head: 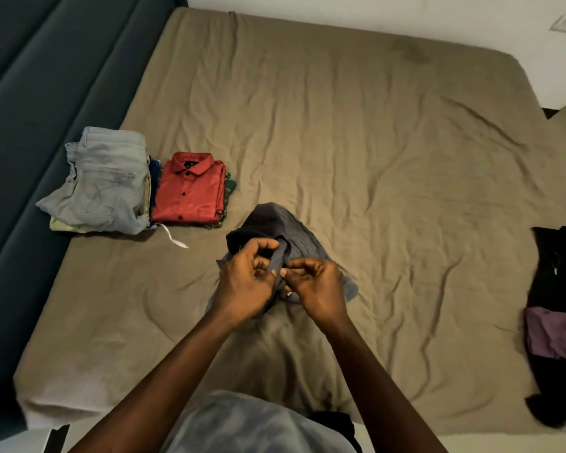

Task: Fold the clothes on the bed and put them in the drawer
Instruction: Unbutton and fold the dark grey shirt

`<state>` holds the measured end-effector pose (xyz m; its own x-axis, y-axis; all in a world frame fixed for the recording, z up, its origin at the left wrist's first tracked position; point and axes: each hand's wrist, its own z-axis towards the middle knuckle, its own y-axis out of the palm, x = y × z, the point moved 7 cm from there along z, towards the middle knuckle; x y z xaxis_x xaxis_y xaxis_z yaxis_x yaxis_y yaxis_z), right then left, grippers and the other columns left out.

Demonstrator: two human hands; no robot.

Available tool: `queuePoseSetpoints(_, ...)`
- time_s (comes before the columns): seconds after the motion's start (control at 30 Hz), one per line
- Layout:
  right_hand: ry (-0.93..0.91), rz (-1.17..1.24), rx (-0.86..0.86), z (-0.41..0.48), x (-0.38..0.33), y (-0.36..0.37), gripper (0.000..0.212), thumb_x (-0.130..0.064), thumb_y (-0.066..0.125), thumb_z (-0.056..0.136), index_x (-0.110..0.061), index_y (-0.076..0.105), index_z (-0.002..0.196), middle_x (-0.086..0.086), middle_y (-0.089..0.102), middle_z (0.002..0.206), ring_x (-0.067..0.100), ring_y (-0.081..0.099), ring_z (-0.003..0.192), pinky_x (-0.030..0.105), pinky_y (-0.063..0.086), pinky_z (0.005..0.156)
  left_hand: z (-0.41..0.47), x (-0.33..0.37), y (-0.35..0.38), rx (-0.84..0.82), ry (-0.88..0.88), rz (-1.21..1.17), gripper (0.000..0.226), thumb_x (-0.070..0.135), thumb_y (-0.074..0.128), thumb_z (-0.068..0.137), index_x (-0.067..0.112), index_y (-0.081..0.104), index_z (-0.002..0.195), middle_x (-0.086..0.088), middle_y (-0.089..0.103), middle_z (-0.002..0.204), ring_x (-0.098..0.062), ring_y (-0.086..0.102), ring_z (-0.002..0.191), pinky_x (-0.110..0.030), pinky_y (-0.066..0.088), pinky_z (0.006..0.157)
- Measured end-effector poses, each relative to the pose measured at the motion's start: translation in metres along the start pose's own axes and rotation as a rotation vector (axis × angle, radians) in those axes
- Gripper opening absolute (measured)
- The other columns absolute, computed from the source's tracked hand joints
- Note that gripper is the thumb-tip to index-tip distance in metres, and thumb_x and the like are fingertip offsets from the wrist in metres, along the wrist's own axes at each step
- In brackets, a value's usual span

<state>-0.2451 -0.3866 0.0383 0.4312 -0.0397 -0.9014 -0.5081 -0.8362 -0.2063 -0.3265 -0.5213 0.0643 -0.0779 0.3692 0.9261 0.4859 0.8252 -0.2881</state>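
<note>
A grey garment point(276, 223) lies bunched on the bed point(356, 152), near its front edge and right before the person, so both hands reach it easily. The left hand point(245, 277) curls its fingers round a raised fold of the cloth. The right hand point(317, 282) pinches an edge just beside it, thumb against fingertips. Held so close together, they seem to be finding a seam or hem before spreading the piece out to fold.

To the left, near the dark headboard point(30, 103), stand two tidy stacks side by side: pale jeans point(108, 178) top one and a red shirt point(190, 188) the other, likely set out of the way until carried off. A white cord point(174, 238) trails from under them.

At the right edge lies a loose heap of black clothes point(556, 266) with a purple piece point(553, 331) on it, apparently not yet folded. No drawer is in view.
</note>
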Motion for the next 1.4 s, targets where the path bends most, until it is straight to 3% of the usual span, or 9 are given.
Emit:
queuePoseSetpoints(0.3, 0.351, 0.349, -0.105, 0.016, 0.006, -0.007, 0.02, 0.01, 0.072, 0.086, -0.009, 0.066, 0.083, 0.003, 0.067, 0.061, 0.013, 0.059, 0.048, 0.024, 0.055, 0.049, 0.028, 0.006, 0.008, -0.275, 0.034, -0.037, 0.041, -0.006, 0.068, 0.091, 0.014, 0.061, 0.126, 0.007, 0.07, 0.073, -0.004, 0.066, 0.071, -0.018, 0.052, 0.069)
queuePoseSetpoints(0.43, 0.437, 0.414, 0.01, 0.018, 0.01, -0.01, 0.021, 0.012, 0.062, 0.084, -0.008, 0.066, 0.079, 0.007, 0.06, 0.059, 0.013, 0.048, 0.04, 0.021, 0.045, 0.039, 0.031, 0.009, 0.017, -0.299, 0.026, -0.061, 0.037, -0.007, 0.067, 0.091, 0.015, 0.063, 0.121, 0.008, 0.072, 0.077, -0.002, 0.069, 0.073, -0.015, 0.052, 0.069)
queuePoseSetpoints(0.63, 0.111, -0.067, 0.266, 0.023, 0.004, -0.021, 0.02, -0.002, 0.063, 0.085, -0.015, 0.07, 0.071, 0.002, 0.067, 0.061, 0.022, 0.065, 0.053, 0.035, 0.054, 0.054, 0.03, -0.001, 0.03, -0.24, -0.04, -0.198, 0.042, -0.013, 0.068, 0.088, 0.012, 0.063, 0.122, -0.003, 0.075, 0.099, -0.01, 0.073, 0.086, -0.019, 0.056, 0.074)
queuePoseSetpoints(0.83, 0.082, 0.216, -0.052, 0.024, -0.004, -0.002, 0.019, 0.001, 0.059, 0.099, -0.008, 0.076, 0.097, 0.015, 0.073, 0.082, 0.023, 0.072, 0.074, 0.03, 0.061, 0.066, 0.039, -0.011, 0.014, -0.052, -0.152, -0.34, 0.033, 0.001, 0.079, 0.086, 0.011, 0.066, 0.114, -0.006, 0.078, 0.085, -0.012, 0.075, 0.078, -0.019, 0.055, 0.066)
queuePoseSetpoints(0.97, -0.045, -0.038, -0.025, 0.025, -0.002, -0.001, 0.007, -0.016, 0.072, 0.094, -0.021, 0.073, 0.099, -0.003, 0.07, 0.073, 0.016, 0.072, 0.07, 0.033, 0.062, 0.066, 0.04, -0.016, 0.015, -0.053, -0.2, -0.399, 0.028, -0.007, 0.073, 0.088, 0.008, 0.066, 0.111, -0.003, 0.078, 0.082, -0.011, 0.074, 0.075, -0.019, 0.056, 0.065)
queuePoseSetpoints(1.07, -0.247, -0.332, 0.14, 0.02, -0.012, -0.002, 0.009, -0.029, 0.066, 0.098, -0.025, 0.074, 0.099, -0.01, 0.066, 0.087, 0.004, 0.065, 0.081, 0.023, 0.053, 0.073, 0.039, -0.02, 0.016, -0.092, -0.226, -0.453, 0.027, -0.008, 0.069, 0.091, 0.005, 0.065, 0.114, -0.01, 0.079, 0.092, -0.019, 0.075, 0.086, -0.023, 0.059, 0.073)
queuePoseSetpoints(1.17, -0.238, -0.273, 0.191, 0.023, -0.015, -0.005, 0.019, -0.029, 0.057, 0.103, -0.025, 0.067, 0.088, -0.01, 0.061, 0.08, 0.003, 0.058, 0.075, 0.025, 0.042, 0.068, 0.036, -0.018, 0.021, -0.188, -0.232, -0.517, 0.036, -0.011, 0.067, 0.09, 0.01, 0.064, 0.119, -0.009, 0.078, 0.1, -0.019, 0.075, 0.093, -0.025, 0.059, 0.076)
queuePoseSetpoints(1.33, -0.114, -0.252, 0.175, 0.037, -0.022, -0.007, 0.028, -0.035, 0.04, 0.109, -0.024, 0.048, 0.084, -0.003, 0.058, 0.084, 0.011, 0.053, 0.075, 0.03, 0.036, 0.072, 0.051, -0.009, 0.007, -0.222, 0.08, 0.12, 0.054, 0.013, 0.081, 0.081, 0.03, 0.056, 0.126, 0.006, 0.072, 0.104, -0.006, 0.069, 0.093, -0.022, 0.056, 0.082)
queuePoseSetpoints(1.4, -0.147, -0.226, 0.192, 0.042, -0.027, -0.013, 0.03, -0.038, 0.038, 0.109, -0.016, 0.052, 0.093, 0.0, 0.061, 0.088, 0.012, 0.056, 0.078, 0.035, 0.041, 0.072, 0.056, -0.006, -0.003, -0.23, 0.04, 0.015, 0.041, 0.013, 0.078, 0.086, 0.027, 0.059, 0.121, 0.0, 0.076, 0.099, -0.014, 0.072, 0.091, -0.03, 0.057, 0.082)
